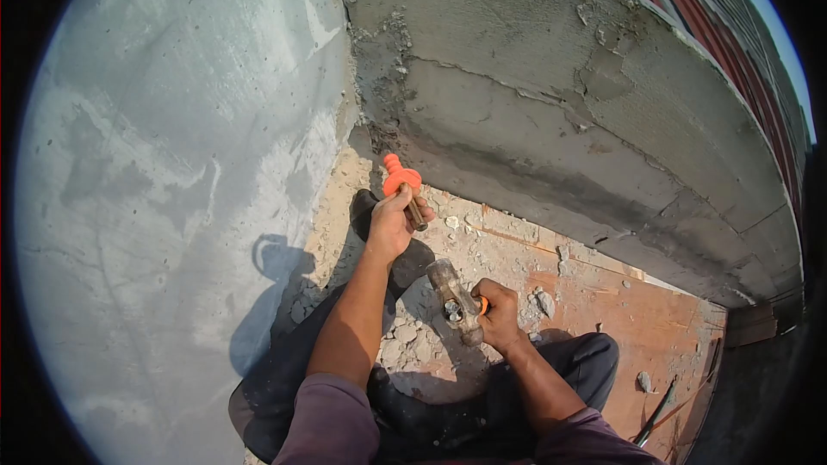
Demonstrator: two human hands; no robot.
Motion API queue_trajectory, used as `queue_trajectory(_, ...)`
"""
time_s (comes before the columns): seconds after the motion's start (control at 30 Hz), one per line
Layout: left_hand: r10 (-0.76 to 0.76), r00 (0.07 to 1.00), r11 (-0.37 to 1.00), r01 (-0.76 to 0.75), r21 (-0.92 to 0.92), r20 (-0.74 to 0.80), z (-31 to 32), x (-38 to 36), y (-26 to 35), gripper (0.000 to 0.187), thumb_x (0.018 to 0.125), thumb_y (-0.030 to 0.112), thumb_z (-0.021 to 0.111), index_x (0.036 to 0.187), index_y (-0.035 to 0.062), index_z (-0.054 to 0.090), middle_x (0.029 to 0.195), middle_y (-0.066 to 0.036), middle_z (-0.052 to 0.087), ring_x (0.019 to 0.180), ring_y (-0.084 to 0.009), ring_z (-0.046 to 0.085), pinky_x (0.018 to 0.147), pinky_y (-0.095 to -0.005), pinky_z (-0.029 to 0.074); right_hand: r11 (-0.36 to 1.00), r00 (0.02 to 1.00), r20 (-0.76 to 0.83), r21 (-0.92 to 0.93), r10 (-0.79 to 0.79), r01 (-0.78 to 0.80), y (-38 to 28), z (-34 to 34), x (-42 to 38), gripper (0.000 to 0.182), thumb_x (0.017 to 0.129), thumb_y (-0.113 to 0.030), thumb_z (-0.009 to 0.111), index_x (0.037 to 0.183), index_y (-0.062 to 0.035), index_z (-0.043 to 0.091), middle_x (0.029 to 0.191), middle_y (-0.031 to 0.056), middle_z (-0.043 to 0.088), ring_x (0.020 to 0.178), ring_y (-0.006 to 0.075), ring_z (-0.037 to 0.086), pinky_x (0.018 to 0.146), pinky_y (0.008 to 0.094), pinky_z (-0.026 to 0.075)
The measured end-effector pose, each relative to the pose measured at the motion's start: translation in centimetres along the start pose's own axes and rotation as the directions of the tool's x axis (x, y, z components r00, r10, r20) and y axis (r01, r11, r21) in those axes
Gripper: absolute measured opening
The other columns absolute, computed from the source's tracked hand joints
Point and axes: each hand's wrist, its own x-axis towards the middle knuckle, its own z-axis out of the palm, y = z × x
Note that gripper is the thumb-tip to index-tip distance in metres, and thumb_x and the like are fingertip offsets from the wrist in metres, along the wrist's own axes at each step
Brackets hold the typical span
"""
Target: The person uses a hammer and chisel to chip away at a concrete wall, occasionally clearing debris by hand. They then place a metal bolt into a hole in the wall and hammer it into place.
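Note:
My left hand [394, 222] is closed around the bare metal shaft of a chisel [400, 176], whose orange grip and round hand guard point up toward the wall corner. The shaft's brown metal end sticks out below my fingers. In my right hand [501, 317] is a club hammer [452, 300], gripped close to its worn, dusty steel head. A bit of orange handle shows at my fingers; the rest is hidden. Hammer and chisel are apart. Between my legs lies a heap of broken mortar pieces [413, 340].
A smooth grey wall [172, 164] rises on the left and meets a rough, cracked cement wall [534, 120]. Rubble and dust cover the plywood floor [637, 327]. A dark thin tool [655, 413] lies at lower right. Red metal roofing [689, 9] shows beyond the wall.

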Motion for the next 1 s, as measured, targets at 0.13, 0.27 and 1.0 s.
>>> queue_trajectory(0.13,-0.079,0.997,0.997,0.079,-0.006,-0.017,2.3,1.4,0.3,0.023,0.103,0.025,0.054,0.105,0.0029,0.056,0.09,-0.009,0.061,0.084,-0.0268,0.068,0.081,-0.0437,0.059,0.987,0.992,-0.076,0.13,0.102,-0.092,0.3,-0.7,0.0,0.035,0.086,-0.021,0.075,0.068,-0.0041,0.05,0.061,0.0085,0.05,0.055,0.0185,0.048,0.052,0.0341,0.04)
queue_trajectory(0.27,-0.05,0.997,0.993,0.043,-0.113,-0.057,3.5,4.3,-0.9,0.023,0.104,0.025,0.052,0.101,0.0028,0.053,0.092,-0.01,0.06,0.087,-0.0296,0.068,0.084,-0.0447,0.059,0.916,0.944,-0.266,0.393,0.197,-0.08,-3.0,-1.1,1.5,0.025,0.097,-0.014,0.059,0.077,-0.0052,0.047,0.065,0.0041,0.048,0.061,0.0124,0.046,0.058,0.0313,0.042)
queue_trajectory(1.0,-0.009,0.988,0.958,-0.036,-0.283,-0.156,6.2,4.0,0.9,0.032,0.104,0.027,0.053,0.093,-0.002,0.06,0.092,-0.014,0.064,0.091,-0.0264,0.067,0.088,-0.0426,0.059,0.824,0.827,0.043,0.072,0.56,-0.562,0.1,3.1,8.2,0.034,0.091,-0.026,0.073,0.074,0.0005,0.061,0.055,0.0001,0.049,0.054,0.0096,0.043,0.049,0.0328,0.036)
